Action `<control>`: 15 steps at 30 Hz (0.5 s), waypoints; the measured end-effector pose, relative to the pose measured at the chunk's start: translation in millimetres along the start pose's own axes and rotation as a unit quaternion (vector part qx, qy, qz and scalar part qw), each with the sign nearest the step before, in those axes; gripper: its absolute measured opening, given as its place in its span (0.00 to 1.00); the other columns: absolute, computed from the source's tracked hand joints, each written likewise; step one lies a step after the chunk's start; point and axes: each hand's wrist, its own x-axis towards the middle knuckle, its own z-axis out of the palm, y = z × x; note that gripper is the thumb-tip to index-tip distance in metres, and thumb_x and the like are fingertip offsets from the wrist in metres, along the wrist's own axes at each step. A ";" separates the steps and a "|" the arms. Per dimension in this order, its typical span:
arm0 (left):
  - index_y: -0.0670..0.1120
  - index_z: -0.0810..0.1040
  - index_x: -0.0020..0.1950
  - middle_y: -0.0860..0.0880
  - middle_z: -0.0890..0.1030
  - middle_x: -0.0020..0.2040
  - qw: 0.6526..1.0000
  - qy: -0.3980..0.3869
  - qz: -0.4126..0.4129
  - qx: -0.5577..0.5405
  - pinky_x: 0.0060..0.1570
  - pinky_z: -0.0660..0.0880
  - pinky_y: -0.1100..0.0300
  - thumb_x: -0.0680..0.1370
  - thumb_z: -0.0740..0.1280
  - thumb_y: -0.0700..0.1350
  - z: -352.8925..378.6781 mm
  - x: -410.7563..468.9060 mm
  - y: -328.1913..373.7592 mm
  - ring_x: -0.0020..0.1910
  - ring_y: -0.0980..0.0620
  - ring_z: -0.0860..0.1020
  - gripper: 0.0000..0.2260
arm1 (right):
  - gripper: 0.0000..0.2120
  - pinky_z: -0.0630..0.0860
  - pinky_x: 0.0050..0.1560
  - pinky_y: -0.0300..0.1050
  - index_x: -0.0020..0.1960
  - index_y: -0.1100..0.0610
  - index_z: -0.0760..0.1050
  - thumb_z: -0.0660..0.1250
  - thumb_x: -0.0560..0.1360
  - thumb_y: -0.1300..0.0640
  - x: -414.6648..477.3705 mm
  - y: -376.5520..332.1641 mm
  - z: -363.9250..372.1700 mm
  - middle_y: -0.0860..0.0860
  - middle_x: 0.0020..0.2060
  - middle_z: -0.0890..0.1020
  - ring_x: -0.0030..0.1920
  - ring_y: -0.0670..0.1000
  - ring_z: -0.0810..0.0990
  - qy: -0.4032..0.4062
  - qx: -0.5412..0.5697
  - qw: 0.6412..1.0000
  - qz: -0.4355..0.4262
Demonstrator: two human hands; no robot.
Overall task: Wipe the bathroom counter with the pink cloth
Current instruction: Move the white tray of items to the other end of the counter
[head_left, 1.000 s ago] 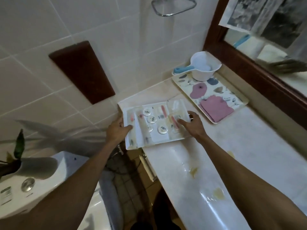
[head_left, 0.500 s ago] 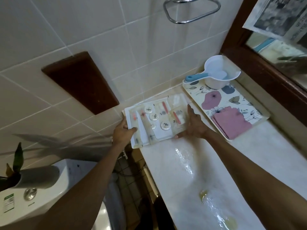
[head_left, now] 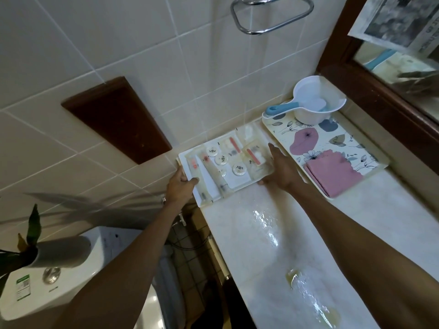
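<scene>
A folded pink cloth (head_left: 332, 174) lies on a flowered tray (head_left: 275, 124) at the far end of the pale bathroom counter (head_left: 370, 217). Left of it sits a clear toiletries tray (head_left: 241, 187) with small packets and round lids, against the tiled wall. My left hand (head_left: 180, 186) grips that tray's left edge with the thumb over the rim. My right hand (head_left: 280, 167) holds its right edge, fingers flat along the side. Neither hand touches the cloth. Wet streaks and yellowish spills (head_left: 293, 277) mark the counter nearer to me.
A white dipper with a blue handle (head_left: 316, 103) stands on the flowered tray's far end. A dark wood mirror frame (head_left: 380, 96) runs along the right. A toilet cistern (head_left: 78, 264) with a potted plant (head_left: 28, 245) sits lower left. A towel ring (head_left: 270, 15) hangs above.
Both hands have slid the toiletries tray away from me toward the wall, closing on the flowered tray. The view has tilted so more wet counter shows.
</scene>
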 end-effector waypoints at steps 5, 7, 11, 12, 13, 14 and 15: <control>0.54 0.67 0.79 0.45 0.82 0.58 1.000 -0.011 -0.004 0.019 0.30 0.81 0.62 0.81 0.72 0.45 -1.1 1.8 1.8 0.54 0.45 0.85 0.28 | 0.55 0.67 0.69 0.49 0.78 0.60 0.60 0.85 0.57 0.59 2.5 -5.1 -2.2 0.58 0.73 0.69 0.73 0.59 0.68 0.051 -0.006 0.999 0.008; 0.54 0.67 0.79 0.45 0.83 0.58 1.000 -0.015 -0.006 0.021 0.30 0.81 0.62 0.81 0.71 0.45 -1.2 2.5 1.5 0.51 0.45 0.85 0.28 | 0.53 0.67 0.69 0.49 0.77 0.61 0.62 0.84 0.58 0.59 0.0 -6.8 -2.5 0.58 0.73 0.70 0.73 0.59 0.69 0.054 -0.010 0.998 0.012; 0.51 0.72 0.74 0.46 0.82 0.62 0.998 -0.007 -0.005 0.061 0.48 0.85 0.50 0.82 0.69 0.45 -3.6 -6.4 7.7 0.58 0.44 0.84 0.21 | 0.47 0.69 0.66 0.48 0.74 0.60 0.66 0.84 0.59 0.62 -11.1 -6.8 -2.9 0.58 0.69 0.74 0.69 0.59 0.72 0.069 0.028 0.997 0.017; 0.50 0.73 0.73 0.45 0.81 0.63 0.995 0.013 0.012 0.098 0.54 0.84 0.47 0.82 0.69 0.46 -3.7 -11.7 11.4 0.60 0.43 0.82 0.20 | 0.45 0.71 0.63 0.47 0.72 0.59 0.68 0.83 0.59 0.62 -16.9 -6.3 -4.2 0.57 0.67 0.76 0.67 0.59 0.74 0.074 0.041 0.996 0.022; 0.48 0.74 0.73 0.45 0.80 0.64 0.987 0.046 0.037 0.147 0.57 0.83 0.46 0.81 0.69 0.46 -2.7 -17.1 15.1 0.63 0.43 0.81 0.20 | 0.42 0.72 0.60 0.46 0.71 0.57 0.70 0.82 0.60 0.62 -25.1 -6.2 -7.4 0.56 0.65 0.78 0.64 0.58 0.76 0.078 0.045 0.996 0.026; 0.48 0.74 0.73 0.44 0.79 0.66 0.975 0.083 0.066 0.194 0.59 0.81 0.45 0.80 0.70 0.47 0.1 -24.4 20.3 0.65 0.42 0.79 0.20 | 0.38 0.72 0.56 0.45 0.69 0.56 0.72 0.82 0.62 0.60 -34.5 -5.4 -11.1 0.55 0.63 0.79 0.61 0.56 0.78 0.080 0.039 0.996 0.025; 0.47 0.74 0.72 0.44 0.77 0.67 0.963 0.110 0.098 0.225 0.62 0.79 0.45 0.80 0.70 0.47 5.8 -32.0 26.7 0.67 0.42 0.76 0.21 | 0.35 0.72 0.52 0.44 0.67 0.55 0.73 0.82 0.63 0.57 -45.1 -2.9 -15.7 0.54 0.61 0.80 0.58 0.54 0.78 0.081 0.027 0.996 0.022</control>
